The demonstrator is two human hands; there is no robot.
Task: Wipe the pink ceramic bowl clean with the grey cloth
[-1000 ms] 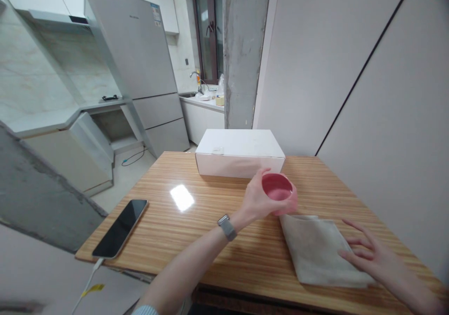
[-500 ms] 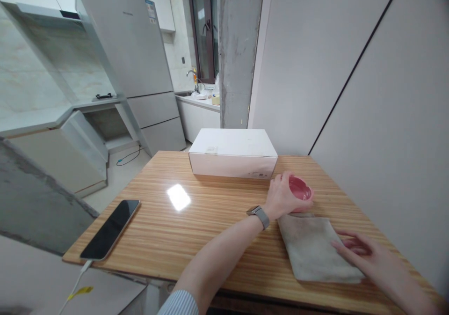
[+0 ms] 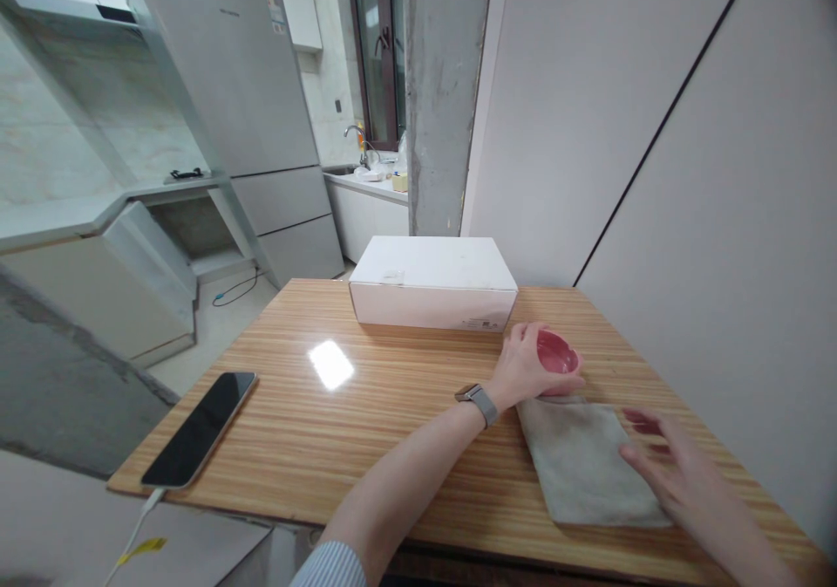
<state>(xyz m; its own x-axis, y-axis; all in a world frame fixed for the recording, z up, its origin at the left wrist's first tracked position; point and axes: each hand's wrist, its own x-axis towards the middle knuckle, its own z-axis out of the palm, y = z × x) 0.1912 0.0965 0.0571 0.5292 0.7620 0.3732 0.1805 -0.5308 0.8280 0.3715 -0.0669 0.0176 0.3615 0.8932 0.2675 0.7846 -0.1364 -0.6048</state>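
Note:
My left hand (image 3: 523, 365), with a watch on its wrist, grips a small round pink bowl (image 3: 555, 353) by its near and left side. The bowl stands at the far edge of a folded grey cloth (image 3: 585, 465), its inside facing up. Over the cloth's right edge is my right hand (image 3: 660, 460), fingers apart and slightly blurred, holding nothing. Whether it touches the cloth I cannot tell.
A white box (image 3: 432, 286) stands at the back of the wooden table (image 3: 366, 447). At the left edge lies a phone (image 3: 200, 430) with a charging cable (image 3: 134, 535). A pale wall (image 3: 732, 247) runs along the right side.
My right hand has lifted slightly and spread its fingers at the cloth's right edge. My left hand keeps hold of the bowl. The view has shifted slightly.

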